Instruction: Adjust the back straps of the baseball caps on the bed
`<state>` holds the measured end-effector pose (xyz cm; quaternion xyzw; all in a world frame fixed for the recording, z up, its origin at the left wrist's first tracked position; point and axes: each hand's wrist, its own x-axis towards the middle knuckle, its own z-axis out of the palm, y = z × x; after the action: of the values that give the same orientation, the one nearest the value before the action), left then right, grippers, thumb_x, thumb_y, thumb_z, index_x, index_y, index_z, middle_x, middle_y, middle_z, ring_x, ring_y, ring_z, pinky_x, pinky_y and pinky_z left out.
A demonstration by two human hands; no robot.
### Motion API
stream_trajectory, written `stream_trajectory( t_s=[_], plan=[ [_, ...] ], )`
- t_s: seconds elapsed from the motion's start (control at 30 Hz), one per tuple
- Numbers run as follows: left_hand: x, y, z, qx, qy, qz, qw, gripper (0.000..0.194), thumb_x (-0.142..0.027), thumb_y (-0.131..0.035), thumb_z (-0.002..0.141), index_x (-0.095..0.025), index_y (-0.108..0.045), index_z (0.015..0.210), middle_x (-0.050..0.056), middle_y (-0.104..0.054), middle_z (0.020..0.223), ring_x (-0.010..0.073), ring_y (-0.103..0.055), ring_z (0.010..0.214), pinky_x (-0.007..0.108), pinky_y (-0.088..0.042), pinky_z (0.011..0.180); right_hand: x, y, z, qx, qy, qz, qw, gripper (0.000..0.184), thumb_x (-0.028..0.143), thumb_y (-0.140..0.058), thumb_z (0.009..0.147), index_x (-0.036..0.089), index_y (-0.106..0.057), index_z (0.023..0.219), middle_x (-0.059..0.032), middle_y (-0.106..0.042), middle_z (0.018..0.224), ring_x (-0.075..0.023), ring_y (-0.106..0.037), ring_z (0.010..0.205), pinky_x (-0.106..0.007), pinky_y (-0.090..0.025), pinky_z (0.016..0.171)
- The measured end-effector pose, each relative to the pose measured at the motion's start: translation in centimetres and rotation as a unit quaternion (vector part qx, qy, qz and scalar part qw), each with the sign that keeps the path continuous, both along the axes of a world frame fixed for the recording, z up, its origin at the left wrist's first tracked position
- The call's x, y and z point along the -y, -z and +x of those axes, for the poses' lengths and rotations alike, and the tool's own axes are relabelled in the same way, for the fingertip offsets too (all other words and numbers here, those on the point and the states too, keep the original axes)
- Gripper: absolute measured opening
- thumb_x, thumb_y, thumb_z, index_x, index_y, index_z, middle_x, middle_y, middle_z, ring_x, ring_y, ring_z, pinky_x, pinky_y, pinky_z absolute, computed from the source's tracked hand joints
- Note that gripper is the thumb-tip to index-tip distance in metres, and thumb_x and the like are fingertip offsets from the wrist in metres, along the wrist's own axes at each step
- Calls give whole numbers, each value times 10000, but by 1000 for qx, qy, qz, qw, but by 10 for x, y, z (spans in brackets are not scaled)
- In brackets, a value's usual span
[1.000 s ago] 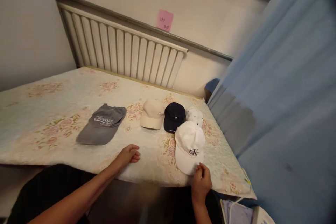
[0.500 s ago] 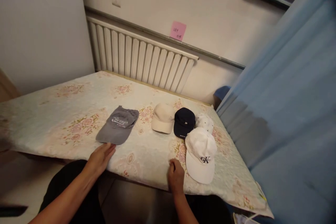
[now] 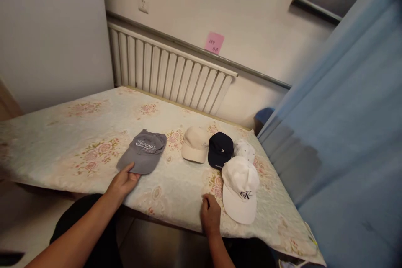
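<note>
My left hand [image 3: 125,181] pinches the brim of a grey baseball cap [image 3: 145,150], thumb on top and fingers beneath. White script lettering runs across the front of that cap. My right hand [image 3: 211,212] rests on the bed's front edge with its fingers curled in; no object shows in it. Just right of it lies a white cap [image 3: 240,188] with black "CK" letters. Behind that are a black cap [image 3: 220,150] and another white cap [image 3: 245,150], partly hidden. A beige cap [image 3: 194,144] sits left of the black one.
The caps lie on a bed [image 3: 176,192] with a floral cover. Behind it stands a white radiator [image 3: 169,67] against the wall. A blue curtain [image 3: 339,146] hangs along the right side, and a pink note [image 3: 214,42] sticks above the radiator.
My left thumb has come over the grey cap's brim, closing the hand on it; the brim appears slightly raised. My right hand has stayed in place.
</note>
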<state>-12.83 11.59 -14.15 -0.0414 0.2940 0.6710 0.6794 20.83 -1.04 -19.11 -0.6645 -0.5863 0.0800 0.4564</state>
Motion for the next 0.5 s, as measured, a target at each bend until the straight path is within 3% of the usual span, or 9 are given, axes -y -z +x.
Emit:
stream_trajectory(
  t_s=[0.2, 0.5],
  plan=[
    [40, -19, 21, -47, 33, 77, 995, 428, -4, -462, 862, -180, -559, 1241, 71, -736, 982, 167, -712, 826, 307, -589, 801, 1, -2, 0, -53, -1, -9, 999, 220, 204, -460, 801, 190, -676, 838, -74, -702, 854, -216, -626, 830, -318, -455, 792],
    [94, -56, 55, -83, 130, 55, 987, 403, -24, -509, 825, -137, -576, 1205, 82, -736, 976, 229, -706, 889, 357, -582, 833, 2, -10, -10, -128, 35, -16, 991, 223, 222, -434, 780, 174, -652, 767, -28, -693, 664, -177, -637, 614, -269, -491, 609]
  ],
)
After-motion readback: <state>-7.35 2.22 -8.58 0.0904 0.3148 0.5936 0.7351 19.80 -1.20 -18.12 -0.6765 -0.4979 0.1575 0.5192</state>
